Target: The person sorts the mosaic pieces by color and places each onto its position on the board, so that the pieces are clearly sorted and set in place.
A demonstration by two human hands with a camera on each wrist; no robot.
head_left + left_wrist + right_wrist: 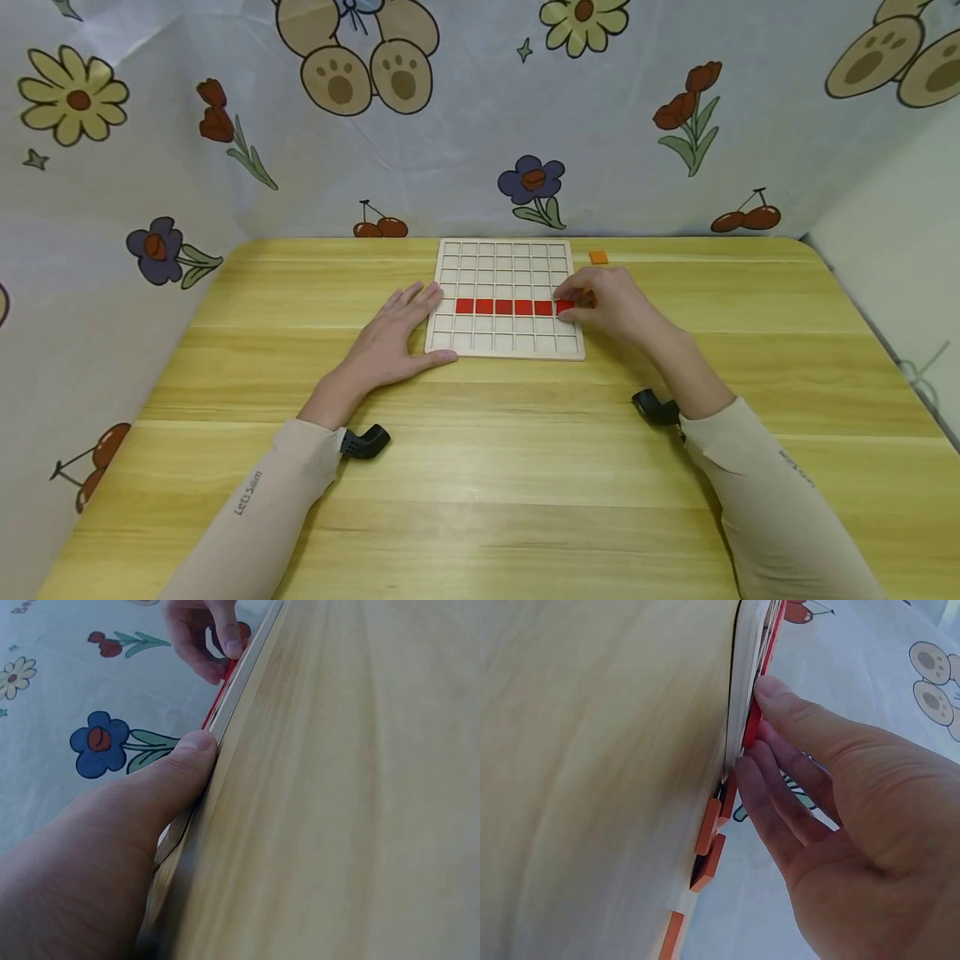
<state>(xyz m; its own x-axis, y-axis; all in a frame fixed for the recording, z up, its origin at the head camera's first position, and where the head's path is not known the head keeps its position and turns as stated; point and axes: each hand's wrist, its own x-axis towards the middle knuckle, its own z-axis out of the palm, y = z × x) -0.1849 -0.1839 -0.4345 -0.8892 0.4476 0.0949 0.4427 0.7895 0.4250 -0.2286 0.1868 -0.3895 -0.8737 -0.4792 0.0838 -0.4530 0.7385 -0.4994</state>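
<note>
A pale wooden grid board (504, 343) lies flat on the table. Red square tiles (505, 307) fill most of one row, side by side in its cells. My right hand (615, 304) pinches another red tile (752, 726) between thumb and fingertips at the right end of that row, over the board's edge. On the other side, my left hand (390, 333) rests with spread fingers against the board's left edge. Its thumb (193, 746) lies on the front left corner in the left wrist view.
An orange tile (597, 257) lies behind the right hand, near the table's back edge. Several orange tiles (708, 826) show beside the board in the right wrist view, mostly hidden by the hand in the head view. A patterned cloth (465, 125) hangs behind the wooden table (480, 467).
</note>
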